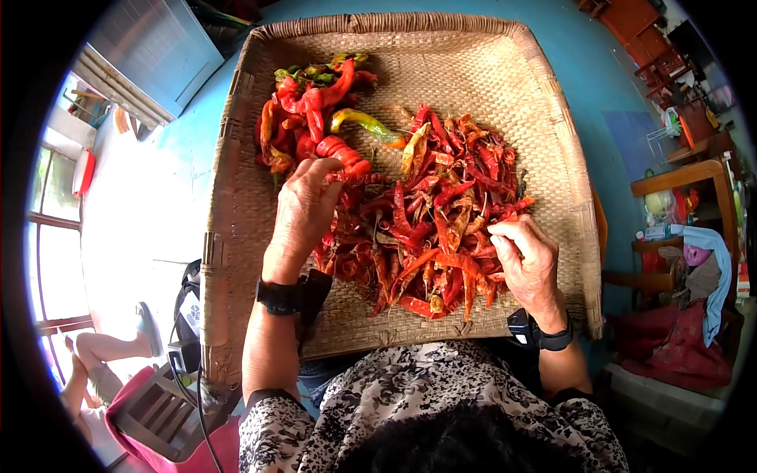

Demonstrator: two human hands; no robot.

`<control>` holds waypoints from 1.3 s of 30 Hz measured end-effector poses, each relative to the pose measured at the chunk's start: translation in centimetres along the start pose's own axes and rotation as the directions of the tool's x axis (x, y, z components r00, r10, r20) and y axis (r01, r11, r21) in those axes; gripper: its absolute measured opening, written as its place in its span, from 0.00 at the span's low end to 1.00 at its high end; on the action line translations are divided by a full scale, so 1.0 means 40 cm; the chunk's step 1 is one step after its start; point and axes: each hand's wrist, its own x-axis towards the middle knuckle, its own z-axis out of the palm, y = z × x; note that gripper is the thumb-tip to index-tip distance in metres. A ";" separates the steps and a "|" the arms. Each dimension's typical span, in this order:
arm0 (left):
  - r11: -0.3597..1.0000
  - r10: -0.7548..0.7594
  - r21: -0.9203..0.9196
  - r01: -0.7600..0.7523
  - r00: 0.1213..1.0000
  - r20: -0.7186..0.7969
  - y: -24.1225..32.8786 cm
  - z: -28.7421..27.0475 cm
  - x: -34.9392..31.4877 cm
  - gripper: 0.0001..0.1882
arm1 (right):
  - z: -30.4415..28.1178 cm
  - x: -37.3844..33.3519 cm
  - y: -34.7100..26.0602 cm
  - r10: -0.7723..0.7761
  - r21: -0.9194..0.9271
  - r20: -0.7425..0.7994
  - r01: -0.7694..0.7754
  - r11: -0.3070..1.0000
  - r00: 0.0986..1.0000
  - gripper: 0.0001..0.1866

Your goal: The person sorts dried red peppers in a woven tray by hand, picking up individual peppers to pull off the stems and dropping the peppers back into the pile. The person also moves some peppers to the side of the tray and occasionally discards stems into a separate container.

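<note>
A large pile of dried red chili peppers [426,229] lies in a woven basket tray [473,51]. Fresh, plump red peppers [319,98], some partly green, are heaped at its far left. One yellow-green pepper [367,124] rests between the two heaps. My left hand [303,209] is closed at the left edge of the dried pile, with a wrinkled red chili pepper [361,179] at its fingertips. At the pile's right side, my right hand [527,256] has thumb and forefinger pinched together. Whatever they hold, if anything, is too small to tell.
The tray's raised rim surrounds the peppers, its near edge close to my body. A wooden chair [678,185] loaded with cloths stands at the right. Another person's leg [118,347] and a stool with pink cloth [162,414] are at the lower left.
</note>
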 end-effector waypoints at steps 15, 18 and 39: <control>0.987 0.056 -0.159 -0.017 0.967 0.249 0.040 0.044 -0.018 0.08 | 0.066 -0.018 -0.004 -0.111 -0.014 0.157 0.115 0.993 0.981 0.22; 0.979 0.010 -0.199 0.049 0.959 0.283 0.083 0.034 -0.020 0.08 | 0.065 0.014 -0.049 -0.020 0.023 0.106 0.017 1.000 0.994 0.23; 0.914 0.253 0.276 -0.297 0.950 0.182 0.112 0.056 0.107 0.17 | -0.084 0.012 0.015 0.201 0.389 -0.290 -0.077 0.918 0.936 0.05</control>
